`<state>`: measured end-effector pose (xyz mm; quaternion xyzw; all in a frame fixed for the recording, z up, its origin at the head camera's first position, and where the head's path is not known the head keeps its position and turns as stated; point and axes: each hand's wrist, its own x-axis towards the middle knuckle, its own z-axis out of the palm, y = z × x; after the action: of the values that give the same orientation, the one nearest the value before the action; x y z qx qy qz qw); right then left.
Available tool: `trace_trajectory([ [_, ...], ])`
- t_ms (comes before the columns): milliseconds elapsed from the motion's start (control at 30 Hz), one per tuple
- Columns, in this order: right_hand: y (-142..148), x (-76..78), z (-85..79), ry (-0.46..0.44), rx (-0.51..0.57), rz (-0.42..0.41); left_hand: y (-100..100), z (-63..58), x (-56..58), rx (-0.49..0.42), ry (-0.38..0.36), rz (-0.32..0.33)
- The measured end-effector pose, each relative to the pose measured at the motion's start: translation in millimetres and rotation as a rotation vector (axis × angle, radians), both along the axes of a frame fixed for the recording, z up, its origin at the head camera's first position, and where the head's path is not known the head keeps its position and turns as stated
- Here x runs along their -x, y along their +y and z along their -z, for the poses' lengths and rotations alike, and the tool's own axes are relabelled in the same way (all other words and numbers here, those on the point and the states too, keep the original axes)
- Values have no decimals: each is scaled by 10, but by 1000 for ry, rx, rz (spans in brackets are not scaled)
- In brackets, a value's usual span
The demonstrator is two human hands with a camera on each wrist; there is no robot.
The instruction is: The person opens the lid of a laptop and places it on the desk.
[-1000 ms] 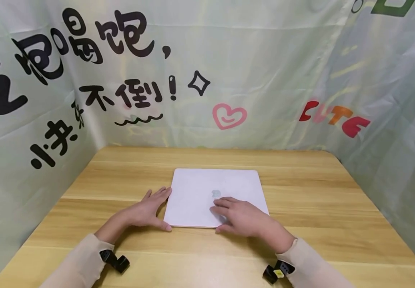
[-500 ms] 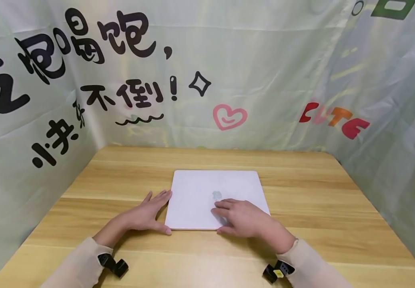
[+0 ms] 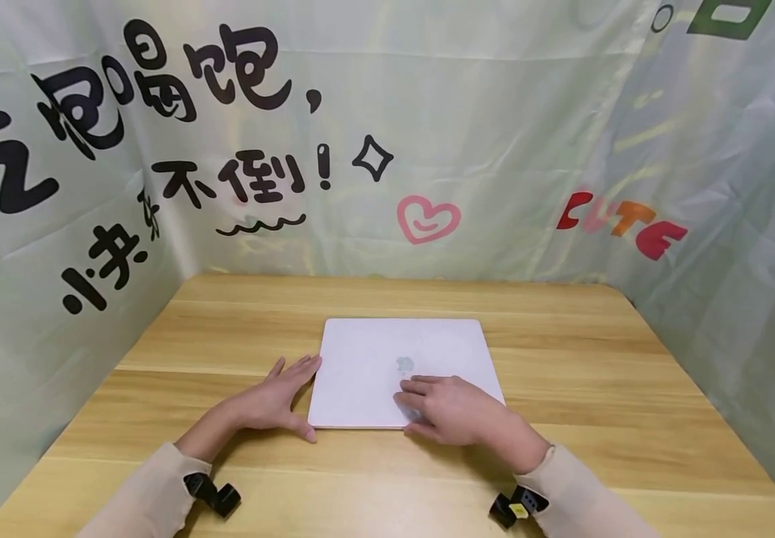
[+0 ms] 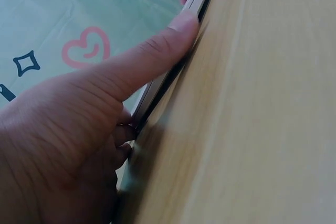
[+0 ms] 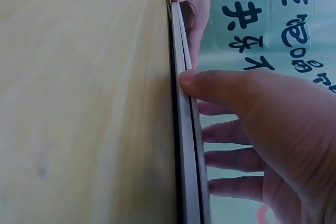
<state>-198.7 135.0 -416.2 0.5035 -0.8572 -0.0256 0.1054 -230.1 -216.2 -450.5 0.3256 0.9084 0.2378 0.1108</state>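
A closed silver laptop [image 3: 360,373] lies flat on the wooden table, a fruit-shaped logo on its lid. My left hand [image 3: 269,400] rests along its left side, fingers extended to the edge and thumb at the front left corner. In the left wrist view, that thumb [image 4: 181,27] touches the laptop's thin side. My right hand [image 3: 454,409] lies over the front right part of the lid, with straight fingers on top. Its thumb [image 5: 191,82] touches the front edge near the seam between lid and base, as the right wrist view shows. The right hand covers part of the lid.
The wooden table [image 3: 602,359] extends around the laptop. Pale green printed cloth [image 3: 495,134] hangs behind it and along both sides. Small black cameras sit at the left cuff [image 3: 212,493] and the right cuff [image 3: 518,508].
The laptop has shifted very slightly toward me since a second ago, both hands staying against it. My left thumb has drawn back a little at the front corner.
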Motion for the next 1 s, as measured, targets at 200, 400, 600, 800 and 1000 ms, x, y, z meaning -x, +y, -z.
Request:
trace_trajectory([
  [200, -29, -23, -12, 21, 15, -17, -14, -2, -3, -11, -6, -12],
  [400, -56, -21, -46, 109, 85, -69, -23, -33, 3, -68, -39, -36],
  [600, -76, -22, -55, 169, 172, -94, -20, 2, 32, -105, -17, -39],
  [800, -81, -44, -87, 217, 228, -89, -9, 22, 57, -121, -3, -42],
  [1000, -72, -53, -135, 272, 274, -69, 4, 16, 54, -123, -1, -38],
])
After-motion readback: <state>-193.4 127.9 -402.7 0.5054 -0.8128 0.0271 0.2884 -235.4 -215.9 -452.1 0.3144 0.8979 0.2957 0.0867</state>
